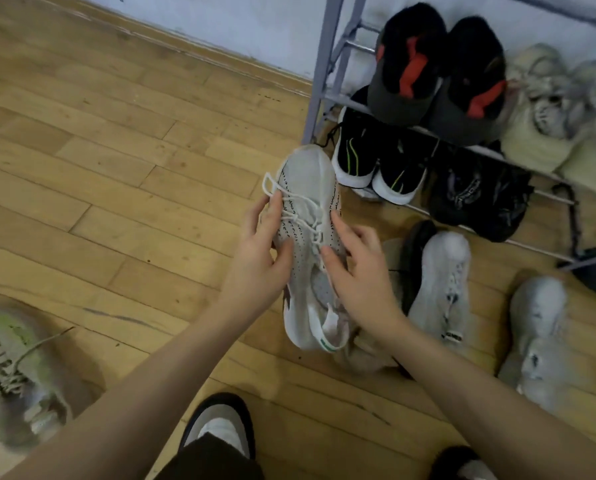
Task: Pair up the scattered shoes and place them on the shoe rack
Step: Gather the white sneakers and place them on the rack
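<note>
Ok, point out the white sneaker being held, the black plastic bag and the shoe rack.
white sneaker (308,174): head view, toe.
black plastic bag (480,199): head view, crumpled middle.
shoe rack (320,71): head view, left upright post.

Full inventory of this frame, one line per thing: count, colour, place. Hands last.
white knit sneaker: 1, white with white laces, held above the floor in front of the rack
shoe rack: 1, grey metal, top right against the wall
black slippers: 2, black with red, upper shelf
cream sneakers: 2, pale yellow, upper shelf, right
black trainers: 2, black with white soles, lower shelf
black bag: 1, lower shelf
grey sneakers: 2, light grey, floor right
green-tinged sneaker: 1, grey-green, floor lower left
wooden floor: 1, tan
left hand: holds the white sneaker's left side
right hand: holds its right side
</note>
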Tool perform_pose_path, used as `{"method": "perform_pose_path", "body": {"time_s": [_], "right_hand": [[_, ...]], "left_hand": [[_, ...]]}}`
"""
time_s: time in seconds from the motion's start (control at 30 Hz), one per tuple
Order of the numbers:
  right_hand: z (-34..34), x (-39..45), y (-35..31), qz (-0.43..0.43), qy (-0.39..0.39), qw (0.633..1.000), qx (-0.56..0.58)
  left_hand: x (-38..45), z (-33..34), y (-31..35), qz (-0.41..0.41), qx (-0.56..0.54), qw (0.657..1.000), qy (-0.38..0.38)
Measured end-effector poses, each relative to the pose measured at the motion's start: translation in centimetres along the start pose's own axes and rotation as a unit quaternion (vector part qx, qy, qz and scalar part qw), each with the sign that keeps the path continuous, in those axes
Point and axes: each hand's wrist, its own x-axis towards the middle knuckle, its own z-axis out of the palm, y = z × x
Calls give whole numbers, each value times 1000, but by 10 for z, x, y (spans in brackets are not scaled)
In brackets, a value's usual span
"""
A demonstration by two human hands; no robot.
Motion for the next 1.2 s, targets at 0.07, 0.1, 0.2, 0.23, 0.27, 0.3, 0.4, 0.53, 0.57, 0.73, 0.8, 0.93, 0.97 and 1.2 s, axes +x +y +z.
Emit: {"method": "perform_pose_path", "body": {"time_s": [0.07,0.1,0.2,0.23,0.27,0.3,0.4,0.53,0.57,0.73,0.8,0.93,0.97,1.2], "right_hand": [[-26,-10,6,15,29,999,0],[-39,-15,10,23,46,999,-2],[-79,-29,23,20,109,993,-30],[-93,-33,28,23,125,991,-40],[-106,-37,34,33,138,989,-45],[-116,-40,39,44,148,987,-41],[-146,-53,61,79,178,980,-38],[-161,-62,90,149,160,975,-38],[-161,-63,97,177,134,974,-37],[-160,-69,115,237,60,967,72],[-162,-71,112,241,68,960,123],[-171,-77,108,252,55,942,217],[-173,-80,107,248,49,943,218],[-181,-93,102,221,29,951,215]], "left_hand": [[5,20,19,15,-19,999,-25],[7,32,28,24,-22,999,-35],[11,69,54,49,-37,996,-62],[13,82,63,55,-44,995,-74],[15,96,70,59,-48,993,-88],[18,107,75,62,-46,992,-103],[25,141,91,71,-35,985,-154],[33,176,100,31,-6,972,-234],[35,182,98,8,24,966,-259],[22,193,95,-41,122,948,-289],[3,184,101,-11,92,955,-283],[-29,169,109,95,184,925,-318],[-32,167,111,108,206,919,-317],[-46,175,120,151,324,886,-296]]}}
